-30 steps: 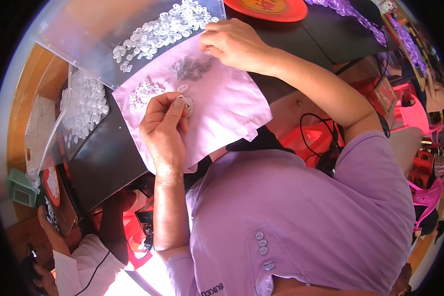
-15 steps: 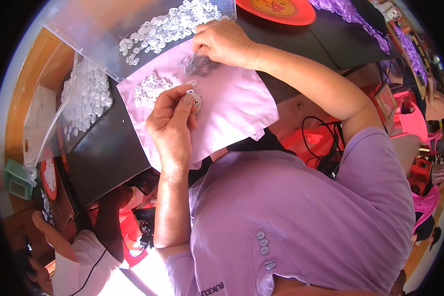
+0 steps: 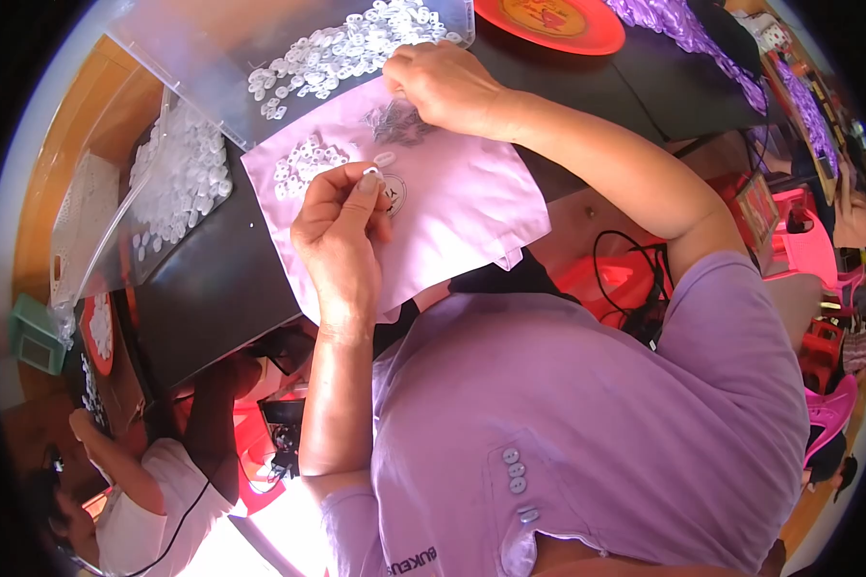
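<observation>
My left hand [image 3: 342, 236] is closed in a pinch on a small white plastic piece [image 3: 371, 171], held above a pink cloth [image 3: 452, 221]. At the far edge of the cloth my right hand [image 3: 447, 88] has its fingers drawn together beside a pile of thin grey wire-like pieces [image 3: 394, 123]. Whatever those fingers hold is hidden. A small heap of white plastic pieces [image 3: 303, 165] with holes lies on the cloth, left of the pile. One loose white piece [image 3: 385, 158] rests just beyond my left fingertips, near a round printed mark on the cloth.
Beyond the cloth stands a clear plastic bin [image 3: 212, 67] with many white pieces. A clear bag of white pieces [image 3: 178, 183] lies left on the dark table [image 3: 202, 313]. A red plate [image 3: 558, 24] and purple wrapped items [image 3: 688, 38] are at the back. Another person [image 3: 144, 490] sits lower left.
The whole view has shifted slightly, moving the table things a little right and down. My left hand keeps its pinch on the white piece; my right hand stays by the wire-like pile.
</observation>
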A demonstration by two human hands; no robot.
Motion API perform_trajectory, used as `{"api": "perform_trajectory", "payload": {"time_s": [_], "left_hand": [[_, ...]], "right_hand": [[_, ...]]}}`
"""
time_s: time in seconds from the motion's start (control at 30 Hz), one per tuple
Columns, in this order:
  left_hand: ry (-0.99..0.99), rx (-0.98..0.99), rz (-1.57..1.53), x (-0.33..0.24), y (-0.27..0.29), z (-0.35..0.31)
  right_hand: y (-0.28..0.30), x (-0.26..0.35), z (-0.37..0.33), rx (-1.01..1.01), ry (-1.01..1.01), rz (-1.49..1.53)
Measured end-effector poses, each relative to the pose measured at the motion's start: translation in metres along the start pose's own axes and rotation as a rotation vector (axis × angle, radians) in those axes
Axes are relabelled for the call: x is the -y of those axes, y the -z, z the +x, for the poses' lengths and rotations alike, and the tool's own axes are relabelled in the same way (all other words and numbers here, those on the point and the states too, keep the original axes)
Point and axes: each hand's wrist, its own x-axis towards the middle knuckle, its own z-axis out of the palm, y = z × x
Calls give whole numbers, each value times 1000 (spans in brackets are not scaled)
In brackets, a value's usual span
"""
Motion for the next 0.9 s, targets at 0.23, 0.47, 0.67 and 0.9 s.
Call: {"api": "perform_trajectory", "payload": {"time_s": [0.23,0.47,0.67,0.9], "left_hand": [[-68,-73,-103,-3,1,4],[-49,-107,-143,2,3,9],[-66,-113,-201,3,3,11],[-80,-118,-199,5,2,11]], "right_hand": [[41,45,5,89,-73,626],[31,62,0,-13,-12,791],[22,66,-5,-27,22,812],[20,68,-8,-80,61,811]]}}
